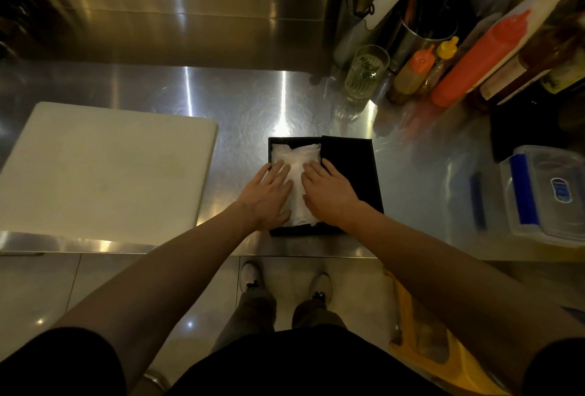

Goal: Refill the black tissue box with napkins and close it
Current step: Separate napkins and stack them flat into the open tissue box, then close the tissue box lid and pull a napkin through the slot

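Note:
The black tissue box [302,231] lies open on the steel counter near its front edge. White napkins [297,158] fill the left half. Its black lid [349,167] lies flat to the right of them. My left hand [269,196] rests flat on the left side of the napkins, fingers spread. My right hand [329,191] presses flat on the right side of the napkins, partly over the lid's edge. Neither hand grips anything.
A large white cutting board [101,167] lies to the left. At the back right stand a drinking glass [365,72], several squeeze bottles [474,63] and a utensil holder [421,31]. A clear plastic container with blue clips [544,196] sits at the right.

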Tool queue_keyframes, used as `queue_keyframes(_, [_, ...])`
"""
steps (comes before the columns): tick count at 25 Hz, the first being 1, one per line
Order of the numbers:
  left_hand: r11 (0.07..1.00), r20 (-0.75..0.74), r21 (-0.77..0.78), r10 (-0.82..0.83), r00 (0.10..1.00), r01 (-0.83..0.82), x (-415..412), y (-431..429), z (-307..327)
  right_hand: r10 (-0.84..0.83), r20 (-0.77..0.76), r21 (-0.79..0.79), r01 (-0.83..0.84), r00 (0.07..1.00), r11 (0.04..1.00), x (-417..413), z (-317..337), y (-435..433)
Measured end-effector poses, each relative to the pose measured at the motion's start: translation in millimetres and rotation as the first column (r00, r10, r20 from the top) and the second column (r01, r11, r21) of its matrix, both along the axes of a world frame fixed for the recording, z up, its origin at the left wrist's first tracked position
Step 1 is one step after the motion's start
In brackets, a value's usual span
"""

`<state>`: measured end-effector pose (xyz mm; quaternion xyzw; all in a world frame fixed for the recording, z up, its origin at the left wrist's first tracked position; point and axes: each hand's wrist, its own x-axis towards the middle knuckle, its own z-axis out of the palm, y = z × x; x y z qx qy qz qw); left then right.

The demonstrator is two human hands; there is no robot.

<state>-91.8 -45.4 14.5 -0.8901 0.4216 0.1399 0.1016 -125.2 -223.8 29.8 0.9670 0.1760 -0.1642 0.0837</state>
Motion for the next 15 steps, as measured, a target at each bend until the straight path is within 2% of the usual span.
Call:
queue_keyframes(2, [0.964,-0.086,-0.239,0.102,0.991,-0.120,-6,8,-6,-0.076,0.051,0.246,0.061,0.996,0.967,-7,6,-15])
queue_keyframes(4, [0.818,-0.296,-0.448,0.244,0.923,-0.360,-17,14,-8,-0.204,0.132,0.393,0.138,0.970,0.909,-17,7,-32])
queue_keyframes(5, [0.703,-0.448,-0.493,0.300,0.842,-0.513,-24,13,-7,-0.317,0.152,0.454,0.219,0.936,0.864,-24,7,-41])
queue_keyframes(7, [0.445,-0.727,-0.444,0.330,0.603,-0.778,-34,6,-9,-0.571,0.101,0.552,0.432,0.815,0.714,-36,5,-58])
queue_keyframes(9, [0.193,-0.896,-0.311,0.266,0.354,-0.931,-38,0,-5,-0.760,-0.134,0.623,0.650,0.636,0.435,-46,5,-66])
queue_keyframes(11, [0.029,-0.969,-0.177,0.170,0.179,-0.984,-37,-7,2,-0.777,-0.479,0.611,0.790,0.408,0.038,-51,4,-71])
queue_keyframes(12, [-0.017,-0.983,-0.125,0.134,0.122,-0.992,-37,-10,8,-0.731,-0.606,0.590,0.794,0.315,-0.147,-53,5,-73])
queue_keyframes(13, [-0.057,-0.991,-0.096,0.101,0.090,-0.994,-36,-12,14,-0.694,-0.671,0.585,0.762,0.260,-0.280,-55,7,-75])
queue_keyframes(15, [-0.090,-0.998,-0.059,0.023,0.057,-0.994,-35,-14,25,-0.647,-0.731,0.599,0.658,0.216,-0.457,-58,18,-81])
